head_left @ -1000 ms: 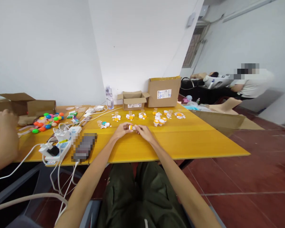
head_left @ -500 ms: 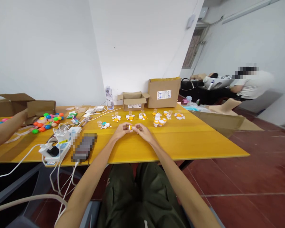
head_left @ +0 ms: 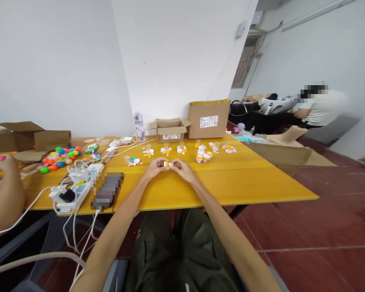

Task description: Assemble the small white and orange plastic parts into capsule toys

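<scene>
Just above the table, my left hand (head_left: pixel 153 168) pinches a small yellow-and-white plastic piece (head_left: pixel 166 164). Right beside it, the fingertips of my right hand (head_left: pixel 183 170) close on a small pale part (head_left: pixel 170 164), too small to name, which meets or nearly meets the yellow-and-white piece. Beyond my hands lie little heaps of white and yellow plastic parts (head_left: pixel 181 150), with small clear cups (head_left: pixel 166 145) by some of them. A group of upright yellow-and-white pieces (head_left: pixel 206 157) stands right of my right hand. A heap with a teal part (head_left: pixel 134 161) lies to the left.
At the back stand an open small carton (head_left: pixel 169 137), a larger carton (head_left: pixel 208 125) and a water bottle (head_left: pixel 139 126). On the left are a phone (head_left: pixel 107 190), a power strip (head_left: pixel 89 182) with cables and colourful balls (head_left: pixel 61 156). A co-worker's arm (head_left: pixel 7 194) reaches in at far left.
The pale part now shows between my fingertips, right of the yellow-and-white piece. My hands have barely moved. The co-worker's arm has drawn back, its hand raised with a pink ball.
</scene>
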Motion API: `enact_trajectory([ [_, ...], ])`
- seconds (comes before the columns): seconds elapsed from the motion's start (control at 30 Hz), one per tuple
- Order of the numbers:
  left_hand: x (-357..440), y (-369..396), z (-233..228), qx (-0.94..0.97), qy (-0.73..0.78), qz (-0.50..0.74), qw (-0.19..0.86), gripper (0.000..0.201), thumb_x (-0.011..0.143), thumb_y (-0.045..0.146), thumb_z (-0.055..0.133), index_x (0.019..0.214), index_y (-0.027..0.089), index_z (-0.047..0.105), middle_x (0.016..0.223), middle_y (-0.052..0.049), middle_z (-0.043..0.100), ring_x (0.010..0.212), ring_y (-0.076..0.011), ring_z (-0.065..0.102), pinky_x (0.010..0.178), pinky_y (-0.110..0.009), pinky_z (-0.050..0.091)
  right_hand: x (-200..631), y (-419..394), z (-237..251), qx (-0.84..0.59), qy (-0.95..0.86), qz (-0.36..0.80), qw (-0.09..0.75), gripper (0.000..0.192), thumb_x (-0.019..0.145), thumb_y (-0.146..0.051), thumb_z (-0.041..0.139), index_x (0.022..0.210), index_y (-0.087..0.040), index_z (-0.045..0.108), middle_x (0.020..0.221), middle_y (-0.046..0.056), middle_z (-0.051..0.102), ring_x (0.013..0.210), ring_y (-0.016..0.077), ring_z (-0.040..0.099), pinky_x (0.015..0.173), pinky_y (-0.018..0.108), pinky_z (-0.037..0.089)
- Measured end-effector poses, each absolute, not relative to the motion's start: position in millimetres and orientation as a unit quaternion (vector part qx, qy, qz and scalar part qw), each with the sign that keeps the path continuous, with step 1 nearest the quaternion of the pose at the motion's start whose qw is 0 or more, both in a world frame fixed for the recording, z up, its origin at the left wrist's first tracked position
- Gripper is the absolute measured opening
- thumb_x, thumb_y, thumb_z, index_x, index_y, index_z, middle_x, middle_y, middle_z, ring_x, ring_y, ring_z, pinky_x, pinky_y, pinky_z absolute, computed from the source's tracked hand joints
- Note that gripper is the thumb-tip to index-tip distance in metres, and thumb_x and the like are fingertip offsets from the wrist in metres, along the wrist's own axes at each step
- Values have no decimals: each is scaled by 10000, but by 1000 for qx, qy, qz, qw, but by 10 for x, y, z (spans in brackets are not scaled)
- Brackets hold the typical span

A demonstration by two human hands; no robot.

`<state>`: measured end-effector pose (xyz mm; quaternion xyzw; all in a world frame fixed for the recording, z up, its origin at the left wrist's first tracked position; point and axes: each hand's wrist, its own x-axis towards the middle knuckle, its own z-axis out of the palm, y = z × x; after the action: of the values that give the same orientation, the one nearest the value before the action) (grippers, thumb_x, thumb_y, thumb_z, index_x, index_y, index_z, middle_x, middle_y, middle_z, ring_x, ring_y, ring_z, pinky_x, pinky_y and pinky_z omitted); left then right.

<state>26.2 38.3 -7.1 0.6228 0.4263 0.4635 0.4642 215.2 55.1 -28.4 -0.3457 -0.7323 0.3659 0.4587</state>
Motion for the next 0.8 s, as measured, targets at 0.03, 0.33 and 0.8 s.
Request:
enact_trajectory([
  [0.03, 262, 381, -70, 623, 427, 463, 464, 406, 604, 260, 865, 973, 178, 717, 975, -48, 755, 871, -186, 706, 876, -347, 558, 2151, 553, -283, -351, -736, 357, 455, 313, 812, -544, 646, 840, -233, 648, 878, 15, 683, 783, 185, 613, 736, 308, 481],
  [0.33, 260, 386, -77, 624, 429, 462, 462, 408, 602, 260, 868, 973, 177, 719, 961, -47, 758, 852, -183, 707, 857, -338, 562, 2149, 548, -284, -347, -733, 367, 456, 323, 806, -547, 656, 863, -230, 648, 892, 8, 682, 747, 172, 604, 713, 299, 481],
  [0.8, 266, 377, -71, 628, 427, 457, 462, 440, 586, 310, 885, 973, 183, 718, 978, -53, 763, 872, -196, 706, 870, -355, 565, 2151, 558, -302, -363, -741, 341, 451, 343, 796, -581, 651, 809, -238, 638, 843, 10, 680, 754, 191, 599, 730, 321, 482],
])
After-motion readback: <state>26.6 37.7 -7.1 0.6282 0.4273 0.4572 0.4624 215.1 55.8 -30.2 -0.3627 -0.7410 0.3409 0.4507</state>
